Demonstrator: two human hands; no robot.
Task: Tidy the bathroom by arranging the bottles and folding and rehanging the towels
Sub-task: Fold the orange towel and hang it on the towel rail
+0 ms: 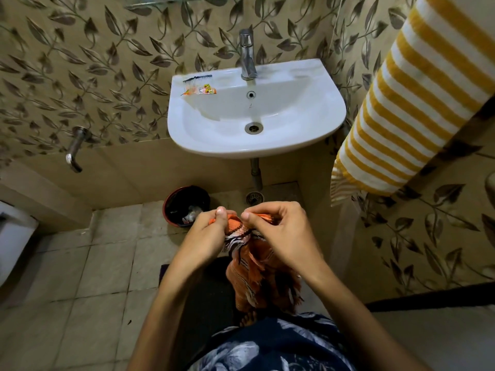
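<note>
At lower centre my left hand (pixel 207 231) and right hand (pixel 278 234) pinch the orange towel (pixel 251 274), fingers curled on its top edge.

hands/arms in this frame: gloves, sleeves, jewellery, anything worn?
Nothing worn on either. The left hand and right hand are bare: no gloves, rings, watch or bands visible. Both forearms are uncovered, with no sleeve in view. Only clothing seen is the dark navy garment with pale leaf print at the waist.
</note>
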